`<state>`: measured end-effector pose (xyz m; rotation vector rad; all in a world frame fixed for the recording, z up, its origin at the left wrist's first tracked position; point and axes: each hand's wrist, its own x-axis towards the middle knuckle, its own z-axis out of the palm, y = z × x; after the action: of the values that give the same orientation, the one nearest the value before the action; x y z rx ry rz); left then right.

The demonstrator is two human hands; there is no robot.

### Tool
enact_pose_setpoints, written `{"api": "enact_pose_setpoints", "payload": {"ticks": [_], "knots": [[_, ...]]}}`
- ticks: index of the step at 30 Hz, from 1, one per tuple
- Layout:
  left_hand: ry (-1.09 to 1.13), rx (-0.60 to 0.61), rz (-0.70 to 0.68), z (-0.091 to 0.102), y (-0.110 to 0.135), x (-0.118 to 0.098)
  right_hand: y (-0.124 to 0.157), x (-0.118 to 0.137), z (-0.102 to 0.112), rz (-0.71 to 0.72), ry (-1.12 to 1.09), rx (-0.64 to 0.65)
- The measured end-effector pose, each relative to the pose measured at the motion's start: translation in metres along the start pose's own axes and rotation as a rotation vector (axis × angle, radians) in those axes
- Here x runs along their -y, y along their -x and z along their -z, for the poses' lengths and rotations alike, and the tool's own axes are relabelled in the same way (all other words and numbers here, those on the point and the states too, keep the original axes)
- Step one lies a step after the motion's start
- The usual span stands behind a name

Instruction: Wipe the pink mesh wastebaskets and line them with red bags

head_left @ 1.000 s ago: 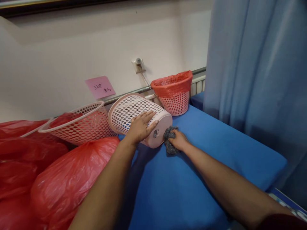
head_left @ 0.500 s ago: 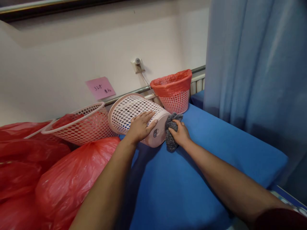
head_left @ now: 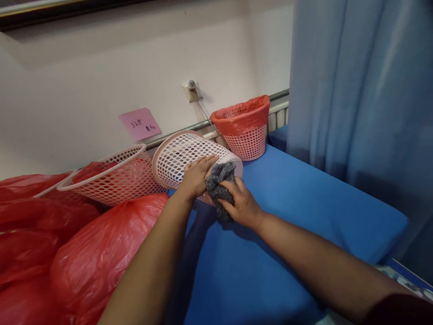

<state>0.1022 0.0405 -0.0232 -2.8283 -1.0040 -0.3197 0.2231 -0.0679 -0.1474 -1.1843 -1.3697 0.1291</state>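
A pink mesh basket [head_left: 179, 158] lies on its side on the blue padded surface [head_left: 297, 198], its solid bottom turned toward me. My left hand [head_left: 195, 177] rests flat on the basket's wall, fingers stretched along it. My right hand [head_left: 239, 205] is closed on a grey cloth [head_left: 219, 183] and presses it against the basket's bottom, covering most of it.
A second pink mesh basket [head_left: 111, 178] lies tipped to the left, with red plastic bags [head_left: 101, 253] heaped below it. An upright basket lined with a red bag [head_left: 244, 128] stands by the wall. A blue curtain [head_left: 358, 99] hangs at right. A pink note [head_left: 140, 123] is on the wall.
My right hand has lifted the grey cloth from the blue surface beside the basket and moved it left onto the basket's bottom. My left hand has stayed on the basket.
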Motion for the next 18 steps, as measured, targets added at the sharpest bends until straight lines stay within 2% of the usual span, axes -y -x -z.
{"api": "enact_pose_setpoints", "payload": {"ticks": [1, 5, 6, 7, 8, 10, 11, 12, 16, 18], "knots": [[0.005, -0.002, -0.006, 0.000, 0.000, 0.000, 0.003, 0.001, -0.004, -0.024, 0.003, 0.007], [0.002, -0.014, -0.010, 0.001, 0.000, -0.003, 0.003, -0.008, -0.010, -0.445, 0.066, -0.103], [-0.002, -0.012, -0.003, 0.001, 0.000, -0.004, 0.002, -0.009, -0.009, -0.477, 0.067, -0.126], [-0.004, -0.010, 0.004, 0.001, 0.001, -0.004, 0.003, -0.009, -0.009, -0.440, 0.055, -0.138], [-0.003, -0.011, 0.008, 0.001, 0.001, -0.004, 0.004, -0.006, -0.008, -0.344, 0.034, -0.129], [0.003, -0.014, 0.008, 0.000, 0.001, -0.003, 0.008, 0.000, -0.009, -0.129, -0.006, -0.064], [0.007, -0.016, 0.005, 0.000, 0.002, -0.003, 0.011, 0.003, -0.009, -0.087, -0.012, -0.016], [0.009, -0.020, 0.001, -0.001, 0.002, -0.002, 0.013, 0.004, -0.010, -0.123, -0.003, 0.032], [0.000, -0.025, -0.009, -0.002, 0.003, 0.000, 0.013, -0.007, -0.012, -0.562, 0.075, 0.127], [-0.004, -0.033, -0.011, -0.003, 0.004, 0.000, 0.013, -0.011, -0.013, -0.636, 0.073, 0.133]]}}
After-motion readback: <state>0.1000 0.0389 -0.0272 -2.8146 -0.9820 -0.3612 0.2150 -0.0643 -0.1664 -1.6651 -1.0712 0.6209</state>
